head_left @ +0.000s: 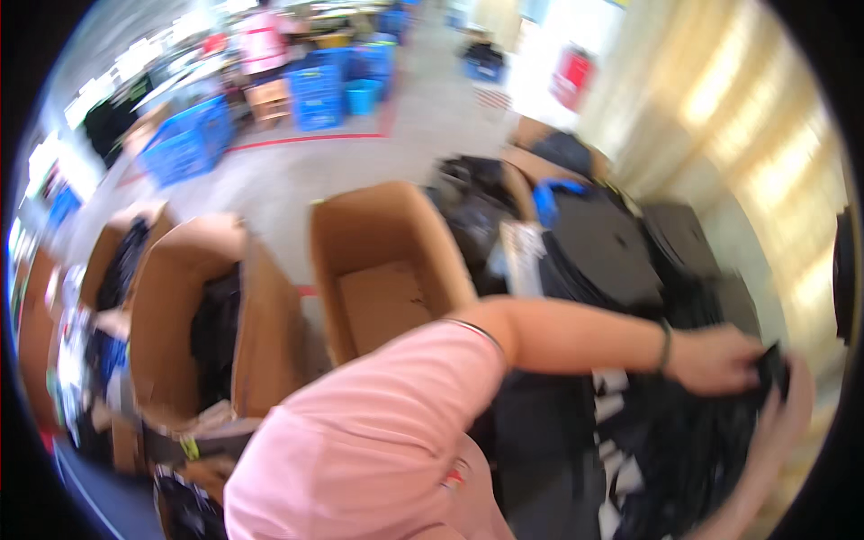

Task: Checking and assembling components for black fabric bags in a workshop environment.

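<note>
Hands, left [715,360] and right [792,396], reach far right, each grip holding black garment [684,450]

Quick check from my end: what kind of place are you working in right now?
Probably a warehouse or garment packing floor. Open cardboard boxes stand on a concrete floor, blue plastic crates are stacked further back, and the left hand and right hand grip black clothing on a pile.

You have a black garment [684,450] bunched up at the lower right, its dark cloth crumpled and blurred, with white printed patches showing along its left side. It lies on a heap of more black cloth, its upper right edge lifted and gathered where you grip it.
</note>
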